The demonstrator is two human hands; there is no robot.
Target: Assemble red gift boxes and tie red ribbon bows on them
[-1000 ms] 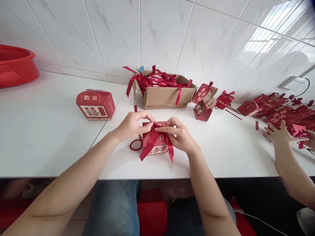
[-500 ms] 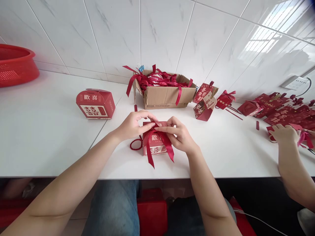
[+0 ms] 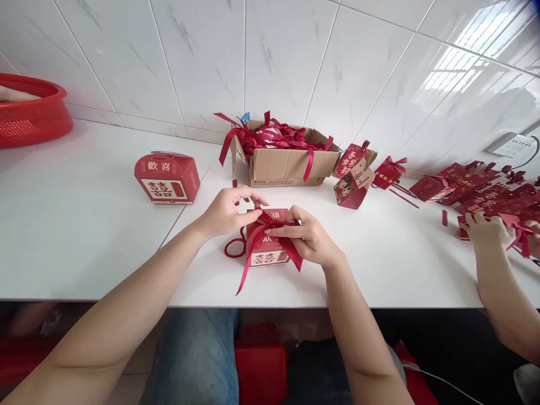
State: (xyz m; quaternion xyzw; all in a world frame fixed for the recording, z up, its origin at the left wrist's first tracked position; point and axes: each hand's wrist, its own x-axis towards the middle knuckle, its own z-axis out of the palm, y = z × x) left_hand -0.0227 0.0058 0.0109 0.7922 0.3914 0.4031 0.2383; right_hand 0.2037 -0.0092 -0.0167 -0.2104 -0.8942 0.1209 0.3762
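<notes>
In front of me on the white table stands a small red gift box point(image 3: 270, 257) with white printed characters. A dark red ribbon point(image 3: 250, 260) lies across its top, its tails hanging down the front. My left hand point(image 3: 230, 211) pinches the ribbon at the box's top left, thumb and fingers close together. From the right, my right hand point(image 3: 310, 233) grips the ribbon, its index finger laid across the middle of the box. A twisted red cord point(image 3: 235, 247) loops out at the box's left side. My fingers partly hide the ribbon's crossing.
Another red gift box point(image 3: 166, 183) stands to the left. Behind is a cardboard box point(image 3: 291, 167) full of ribbons. Several finished boxes and bags point(image 3: 476, 183) line the right, where a co-worker's hand point(image 3: 485, 230) works. A red plastic basket point(image 3: 34, 121) sits far left.
The ribbon's left tail has swung further left and down across the box. My right hand has shifted slightly down and right. An arm now shows at the red basket.
</notes>
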